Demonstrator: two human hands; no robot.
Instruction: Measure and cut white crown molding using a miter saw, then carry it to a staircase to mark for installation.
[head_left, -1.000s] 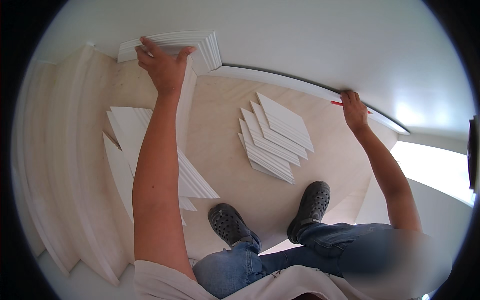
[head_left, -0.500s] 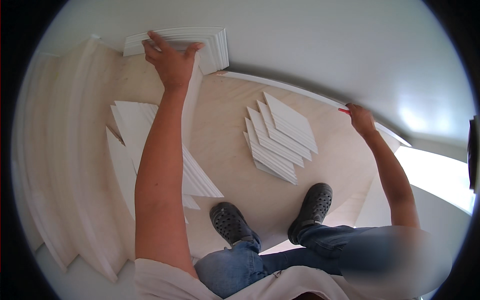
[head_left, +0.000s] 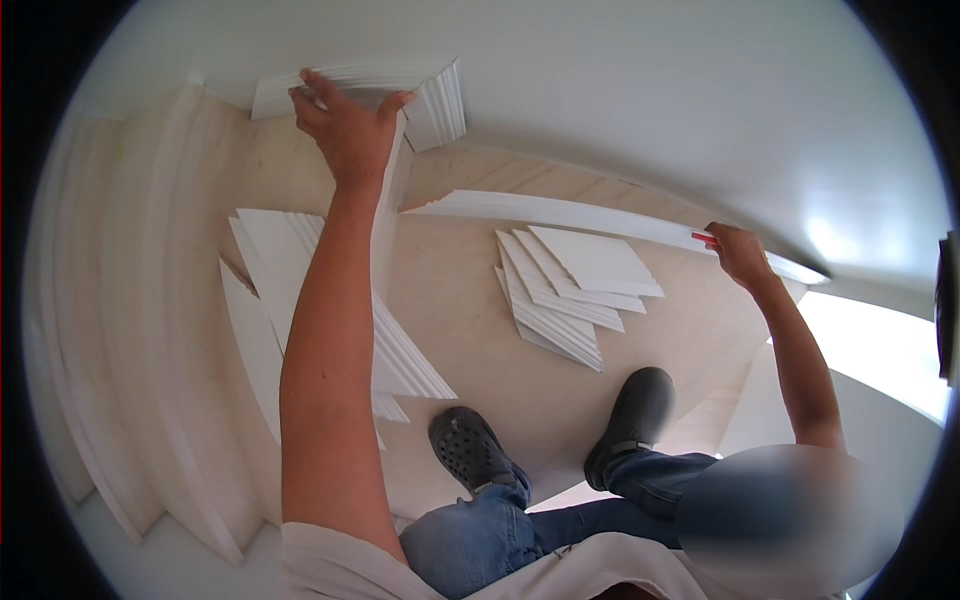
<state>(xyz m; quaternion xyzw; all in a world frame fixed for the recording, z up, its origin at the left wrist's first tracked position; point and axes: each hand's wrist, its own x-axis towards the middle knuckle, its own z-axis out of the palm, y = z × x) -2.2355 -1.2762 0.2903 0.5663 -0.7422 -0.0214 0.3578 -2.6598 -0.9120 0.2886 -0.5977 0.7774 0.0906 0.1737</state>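
Note:
My left hand [head_left: 348, 130] rests with spread fingers and thumb against a white grooved moulding piece [head_left: 275, 97] on the wall, above a stair step. An angled moulding piece [head_left: 438, 108] meets its right end, reaching down past the step edge. At the right, my right hand [head_left: 740, 256] is closed round a long white moulding strip [head_left: 570, 213] and a slim red tool [head_left: 704, 239], perhaps a pencil. The strip's ragged left end lies away from the wall; its right end is close to it. Several cut moulding pieces [head_left: 555, 325] lie overlapped beside the strip.
More white moulding offcuts [head_left: 410, 355] lie on the step, partly behind my left forearm. Pale wooden stairs [head_left: 130, 300] curve down the left side. My dark clogs [head_left: 630, 415] stand on the wooden landing [head_left: 440, 300]. A grey wall [head_left: 650, 90] runs along the far side.
The long strip's left end has swung away from the wall toward me, and the upper loose pieces have shifted and turned. My right hand still grips the strip; my left stays on the moulding.

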